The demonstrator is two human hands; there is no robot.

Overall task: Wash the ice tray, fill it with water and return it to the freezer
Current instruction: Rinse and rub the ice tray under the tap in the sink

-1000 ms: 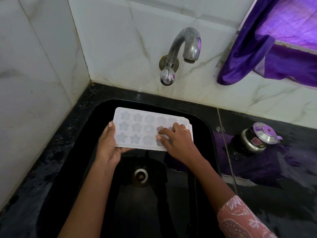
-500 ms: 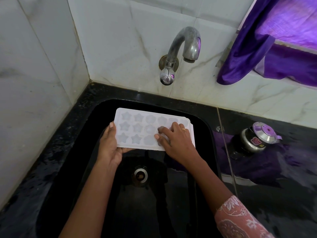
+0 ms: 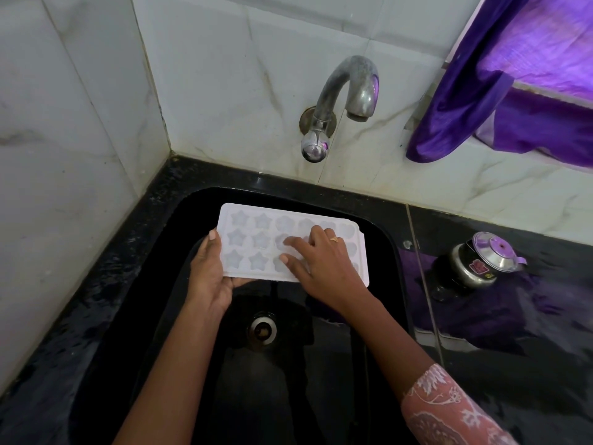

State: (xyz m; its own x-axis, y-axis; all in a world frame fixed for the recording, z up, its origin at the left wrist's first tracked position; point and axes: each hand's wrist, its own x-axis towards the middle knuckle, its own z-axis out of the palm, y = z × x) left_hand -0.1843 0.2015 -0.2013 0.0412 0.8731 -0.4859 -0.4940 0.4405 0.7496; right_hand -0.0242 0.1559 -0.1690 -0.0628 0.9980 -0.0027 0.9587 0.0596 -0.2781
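Note:
A white ice tray (image 3: 256, 239) with star and flower moulds is held level over the black sink (image 3: 378, 316). My left hand (image 3: 208, 274) grips its left end, thumb on the top rim and fingers underneath. Over the tray's right half lies my right hand (image 3: 321, 261), its fingertips pressing into the moulds near the middle. A metal tap (image 3: 349, 91) juts from the tiled wall above the tray, and no water runs from it.
The sink drain (image 3: 263, 329) lies below the tray. On the wet black counter at right stands a small steel pot (image 3: 478, 264) with a lid. A purple curtain (image 3: 513, 91) hangs at the upper right. White tiled walls close the left and back.
My right hand's fingers have slid a little leftward across the moulds. The tray and my left hand have hardly moved.

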